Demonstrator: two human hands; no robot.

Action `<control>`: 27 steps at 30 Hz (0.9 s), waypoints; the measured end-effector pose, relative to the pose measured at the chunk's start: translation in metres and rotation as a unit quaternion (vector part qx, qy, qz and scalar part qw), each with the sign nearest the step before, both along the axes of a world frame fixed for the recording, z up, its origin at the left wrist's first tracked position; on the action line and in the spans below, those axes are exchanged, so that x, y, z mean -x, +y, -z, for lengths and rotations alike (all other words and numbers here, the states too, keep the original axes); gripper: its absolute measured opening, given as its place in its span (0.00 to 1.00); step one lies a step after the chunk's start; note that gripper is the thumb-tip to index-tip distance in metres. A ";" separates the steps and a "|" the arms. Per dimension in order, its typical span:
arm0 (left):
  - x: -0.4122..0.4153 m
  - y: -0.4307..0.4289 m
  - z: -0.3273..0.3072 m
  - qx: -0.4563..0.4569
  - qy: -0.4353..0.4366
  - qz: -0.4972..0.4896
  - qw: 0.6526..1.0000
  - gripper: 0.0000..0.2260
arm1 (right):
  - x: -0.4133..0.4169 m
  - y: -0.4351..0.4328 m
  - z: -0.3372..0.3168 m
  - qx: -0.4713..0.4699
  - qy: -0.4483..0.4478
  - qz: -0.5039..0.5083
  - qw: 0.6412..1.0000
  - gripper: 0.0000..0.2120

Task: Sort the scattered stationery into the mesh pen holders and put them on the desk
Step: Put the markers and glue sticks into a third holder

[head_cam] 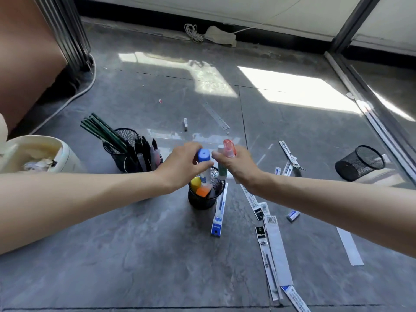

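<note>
Looking down at the grey floor [135, 255], saw a cream bin [67, 154] far left, then a pencil holder [127, 135] touching a pen holder [129, 165]. Gripped a blue-capped glue stick [204, 157] in the curled left hand [182, 164], its lower end at the mouth of the middle mesh holder [202, 202]. Clutched a green-labelled stick [222, 171] and an orange-red item [229, 147] in the right hand [239, 164]. Found refill packets [278, 246] scattered further right, beyond them a tipped mesh holder [360, 164].

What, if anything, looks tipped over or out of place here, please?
One mesh holder, far right, lies on its side and looks empty, while the middle holder stands upright. Refill packs lie scattered across the floor.
</note>
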State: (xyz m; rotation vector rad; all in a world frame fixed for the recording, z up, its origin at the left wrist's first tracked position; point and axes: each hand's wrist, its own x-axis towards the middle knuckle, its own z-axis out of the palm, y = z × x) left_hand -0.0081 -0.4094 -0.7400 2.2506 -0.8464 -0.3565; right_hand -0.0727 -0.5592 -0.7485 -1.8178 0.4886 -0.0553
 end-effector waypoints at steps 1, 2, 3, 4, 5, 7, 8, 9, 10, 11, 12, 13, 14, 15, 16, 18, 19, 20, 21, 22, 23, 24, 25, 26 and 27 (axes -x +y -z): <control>0.002 0.000 0.003 -0.017 -0.018 0.027 0.999 0.09 | 0.000 0.001 0.001 0.008 -0.005 -0.018 1.000 0.17; 0.002 -0.002 0.006 -0.030 -0.029 0.045 0.998 0.09 | 0.001 0.003 0.002 0.013 -0.007 -0.039 0.999 0.22; 0.002 -0.002 0.008 -0.043 -0.030 0.050 0.997 0.09 | 0.001 0.004 0.003 0.021 -0.002 -0.051 0.998 0.23; 0.002 -0.003 0.011 -0.055 -0.026 0.043 0.997 0.10 | 0.002 0.005 0.004 0.025 0.006 -0.049 0.998 0.20; 0.001 -0.003 0.013 -0.071 -0.023 0.032 0.997 0.10 | 0.002 0.005 0.005 0.025 0.015 -0.041 0.999 0.17; -0.001 -0.002 0.017 -0.110 -0.019 0.028 0.993 0.12 | 0.004 0.004 0.009 0.029 0.022 -0.038 0.999 0.17; -0.002 -0.001 0.018 -0.119 -0.015 0.032 0.992 0.13 | 0.004 0.004 0.010 0.033 0.024 -0.046 0.998 0.17; -0.002 0.001 0.018 -0.118 -0.009 0.034 0.992 0.14 | 0.005 0.004 0.011 0.036 0.027 -0.054 0.998 0.16; -0.002 0.003 0.018 -0.112 -0.004 0.036 0.993 0.14 | 0.006 0.005 0.012 0.040 0.030 -0.060 0.997 0.15; -0.001 0.004 0.018 -0.107 -0.001 0.040 0.993 0.14 | 0.006 0.004 0.013 0.044 0.033 -0.064 0.996 0.15; -0.001 0.006 0.019 -0.103 0.002 0.044 0.994 0.14 | 0.007 0.004 0.014 0.048 0.037 -0.067 0.996 0.15; -0.001 0.006 0.019 -0.100 0.006 0.048 0.994 0.15 | 0.007 0.003 0.014 0.052 0.036 -0.068 0.996 0.16; 0.000 0.006 0.018 -0.097 0.010 0.050 0.994 0.15 | 0.007 0.004 0.013 0.055 0.034 -0.070 0.995 0.15; 0.000 0.006 0.018 -0.098 0.014 0.051 0.994 0.15 | 0.007 0.003 0.012 0.056 0.035 -0.070 0.995 0.14; 0.001 0.005 0.018 -0.101 0.015 0.049 0.994 0.15 | 0.006 0.004 0.011 0.058 0.036 -0.070 0.995 0.12; 0.002 0.003 0.018 -0.109 0.013 0.044 0.993 0.16 | 0.004 0.007 0.008 0.076 0.028 -0.057 0.995 0.14; 0.002 0.001 0.018 -0.111 0.010 0.042 0.993 0.16 | 0.004 0.009 0.007 0.102 0.020 -0.042 0.994 0.19; 0.003 0.000 0.018 -0.112 0.009 0.043 0.993 0.17 | 0.002 0.009 0.008 0.139 0.017 -0.023 0.990 0.23; 0.004 -0.002 0.017 -0.113 0.010 0.043 0.993 0.17 | 0.001 0.010 0.006 0.179 0.015 -0.008 0.984 0.25; 0.005 -0.003 0.017 -0.111 0.012 0.043 0.993 0.17 | 0.001 0.010 0.003 0.209 0.016 -0.003 0.978 0.27; 0.005 -0.004 0.017 -0.111 0.015 0.043 0.993 0.16 | 0.001 0.009 0.002 0.228 0.013 -0.008 0.973 0.27; 0.006 -0.005 0.018 -0.109 0.017 0.044 0.993 0.16 | 0.000 0.008 0.001 0.233 0.010 -0.014 0.972 0.25; 0.007 -0.005 0.019 -0.109 0.018 0.045 0.993 0.15 | 0.000 0.007 0.003 0.228 0.012 -0.018 0.973 0.22; 0.007 -0.005 0.021 -0.108 0.017 0.046 0.993 0.14 | 0.001 0.007 0.005 0.222 0.015 -0.019 0.975 0.20; 0.008 -0.006 0.022 -0.111 0.016 0.047 0.993 0.13 | 0.002 0.008 0.007 0.225 0.017 -0.022 0.974 0.19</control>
